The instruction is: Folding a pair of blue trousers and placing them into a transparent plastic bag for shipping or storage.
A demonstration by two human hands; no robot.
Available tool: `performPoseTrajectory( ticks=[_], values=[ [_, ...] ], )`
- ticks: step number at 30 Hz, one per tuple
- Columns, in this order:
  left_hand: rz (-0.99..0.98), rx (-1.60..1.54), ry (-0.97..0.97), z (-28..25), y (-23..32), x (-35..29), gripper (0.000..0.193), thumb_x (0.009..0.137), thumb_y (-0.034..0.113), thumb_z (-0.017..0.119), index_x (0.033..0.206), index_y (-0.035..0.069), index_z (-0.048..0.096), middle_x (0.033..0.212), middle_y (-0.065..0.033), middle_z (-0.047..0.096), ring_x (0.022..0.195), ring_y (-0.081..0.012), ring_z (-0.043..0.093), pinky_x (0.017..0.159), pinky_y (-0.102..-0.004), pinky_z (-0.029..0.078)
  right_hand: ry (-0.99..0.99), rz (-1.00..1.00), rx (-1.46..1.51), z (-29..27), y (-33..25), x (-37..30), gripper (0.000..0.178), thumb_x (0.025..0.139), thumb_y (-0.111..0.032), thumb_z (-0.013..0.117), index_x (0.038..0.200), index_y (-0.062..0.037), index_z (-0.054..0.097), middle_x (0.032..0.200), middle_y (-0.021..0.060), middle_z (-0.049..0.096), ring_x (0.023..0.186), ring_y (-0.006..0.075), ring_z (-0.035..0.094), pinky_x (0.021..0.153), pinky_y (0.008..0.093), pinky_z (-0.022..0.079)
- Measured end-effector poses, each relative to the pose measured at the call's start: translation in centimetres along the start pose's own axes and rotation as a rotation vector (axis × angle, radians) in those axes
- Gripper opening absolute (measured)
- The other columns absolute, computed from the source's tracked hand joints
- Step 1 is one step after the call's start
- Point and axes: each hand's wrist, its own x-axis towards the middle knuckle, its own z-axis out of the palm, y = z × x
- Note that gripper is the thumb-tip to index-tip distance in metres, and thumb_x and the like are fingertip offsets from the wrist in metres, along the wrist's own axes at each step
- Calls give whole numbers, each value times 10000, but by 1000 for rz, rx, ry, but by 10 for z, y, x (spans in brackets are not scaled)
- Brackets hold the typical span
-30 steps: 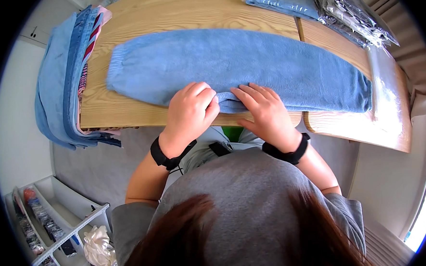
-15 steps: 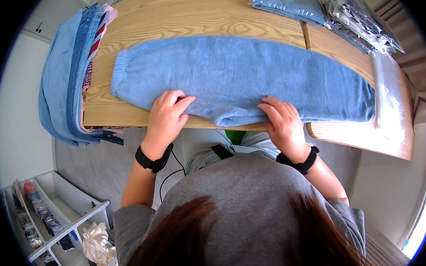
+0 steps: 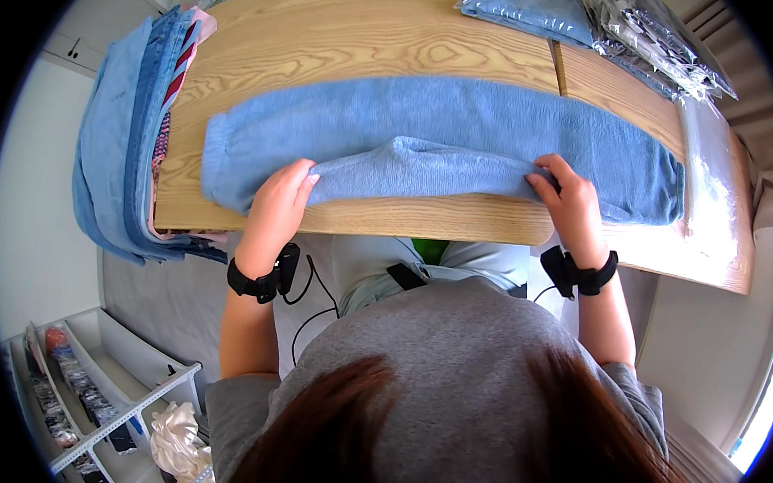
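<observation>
Light blue fleece pants [image 3: 463, 114], folded lengthwise, lie across the wooden table [image 3: 327, 33]. Their gathered end is at the left, and the near edge is turned up and over, its pointed middle part facing away from me. My left hand [image 3: 276, 205] pinches this folded edge at its left end, thumb and fingers together. At the edge's right end my right hand [image 3: 570, 201] grips the fabric between thumb and fingers. Both wrists wear black straps with small black boxes.
Jeans and other garments [image 3: 117, 131] hang over the table's left edge. Clear plastic bags [image 3: 713, 180] lie at the right, with bagged clothing [image 3: 530, 11] at the far right. A seam [image 3: 556, 67] divides the tabletop. A compartmented white bin [image 3: 126, 376] stands lower left.
Both hands have moved apart, the right one farther right. The near edge of the pants, previously lying toward me, is now lifted and folded away from me.
</observation>
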Motion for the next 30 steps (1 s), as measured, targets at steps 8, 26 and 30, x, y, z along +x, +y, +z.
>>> performPoseTrajectory(
  ticks=[8, 26, 30],
  values=[
    [31, 266, 22, -20, -19, -9, 226, 860, 204, 642, 834, -10, 574, 819, -161, 570, 789, -347, 550, 689, -413, 436, -244, 68, 41, 4, 13, 25, 207, 889, -248, 622, 926, -45, 632, 778, 185, 640, 726, 375, 617, 640, 407, 478],
    [-103, 225, 22, -37, -45, -21, 171, 869, 172, 631, 826, 19, 566, 789, -142, 575, 771, -323, 552, 654, -375, 437, -259, 117, 129, 5, 13, 22, 193, 868, -188, 661, 901, -6, 604, 703, 132, 609, 619, 212, 563, 607, 307, 449],
    [80, 94, 440, -51, -55, -47, 169, 773, -11, 614, 938, 19, 601, 957, -131, 612, 902, -328, 578, 788, -385, 467, -241, 144, 144, 6, 15, 20, 188, 872, -183, 660, 904, -6, 607, 708, 126, 612, 642, 191, 575, 626, 295, 456]
  ],
)
